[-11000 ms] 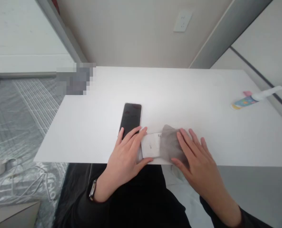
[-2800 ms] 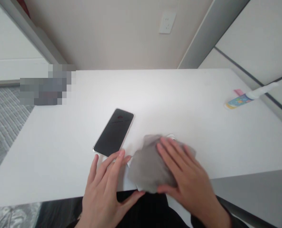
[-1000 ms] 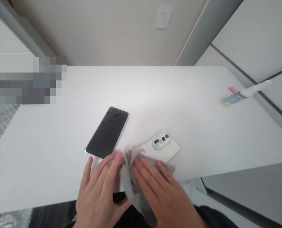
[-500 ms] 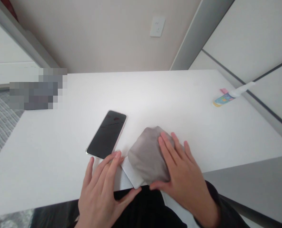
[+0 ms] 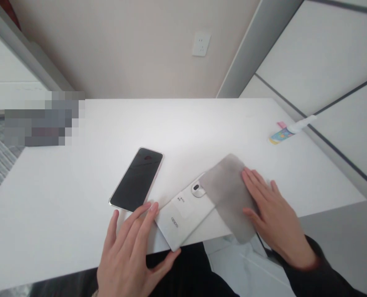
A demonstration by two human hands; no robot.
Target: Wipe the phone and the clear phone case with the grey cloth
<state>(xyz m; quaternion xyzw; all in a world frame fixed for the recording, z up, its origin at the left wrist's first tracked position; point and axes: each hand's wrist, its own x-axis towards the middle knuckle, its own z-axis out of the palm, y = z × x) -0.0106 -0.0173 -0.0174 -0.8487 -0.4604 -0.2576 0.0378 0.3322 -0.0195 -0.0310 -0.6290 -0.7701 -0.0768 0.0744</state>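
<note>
Steady the white phone [image 5: 185, 212], back up at the near edge of the table [image 5: 198, 130], with the left hand [image 5: 129, 247] spread around its lower end, and press the grey cloth [image 5: 228, 189] evenly under a flat right hand [image 5: 273, 214].

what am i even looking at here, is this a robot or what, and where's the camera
No robot here: these are a person's two bare hands at a white table. The view comes from one camera worn on that person's head, looking forward and down.

The left hand holds the near end of a white phone between thumb and fingertips. The phone lies back side up. The right hand rests on a thin gray cloth, which covers part of the phone's camera end.

Beside them, a dark-screened phone lies face up. Farther off to the right are a colorful bottle with a white top and a small pink item, too small to identify.
</note>
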